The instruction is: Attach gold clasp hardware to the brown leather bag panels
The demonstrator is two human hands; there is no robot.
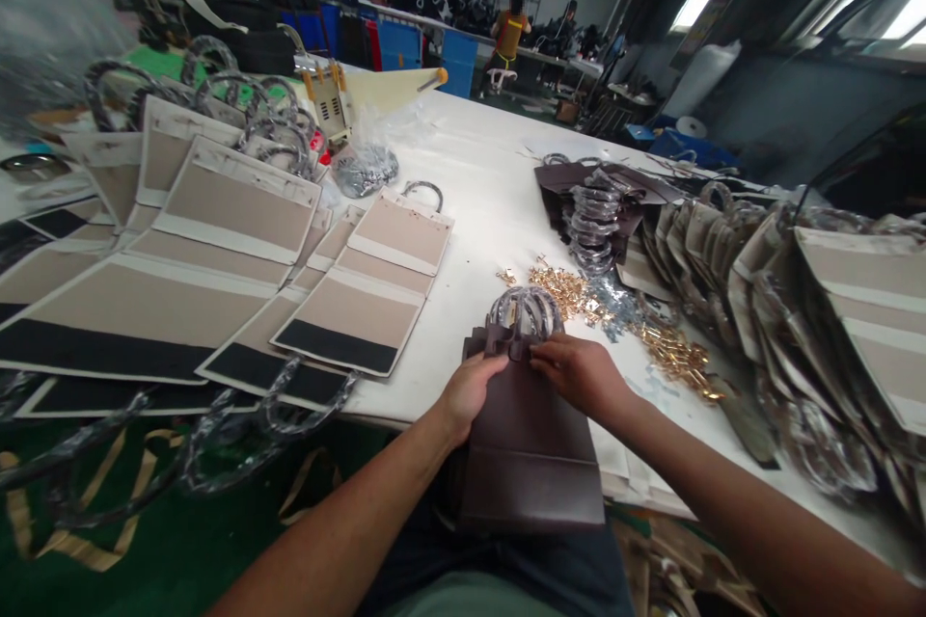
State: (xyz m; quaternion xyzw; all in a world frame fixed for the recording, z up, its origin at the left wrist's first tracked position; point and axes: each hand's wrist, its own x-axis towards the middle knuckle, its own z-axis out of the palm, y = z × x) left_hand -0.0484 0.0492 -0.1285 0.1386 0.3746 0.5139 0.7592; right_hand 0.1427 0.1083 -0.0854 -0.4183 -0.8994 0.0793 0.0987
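A dark brown bag panel (535, 434) rests at the table's near edge and over my lap. Its plastic-wrapped handles (531, 308) point away from me. My left hand (470, 390) grips the panel's upper left side, with the thumb lying near a small strap tab (515, 345) at the top. On the other side of that tab, my right hand (583, 371) has its fingers pinched together at the top edge. Whatever is between those fingertips is too small to make out. Just beyond the handles lies a pile of gold-coloured metal fittings (564, 289).
Beige bag panels (362, 280) with wrapped handles overlap across the left side. More panels (868, 308) stand stacked at right, near brown pieces (564, 188) and more gold fittings (672, 357). A yellowish holder (383, 92) stands on the white table (470, 154). A person (510, 34) is farther back.
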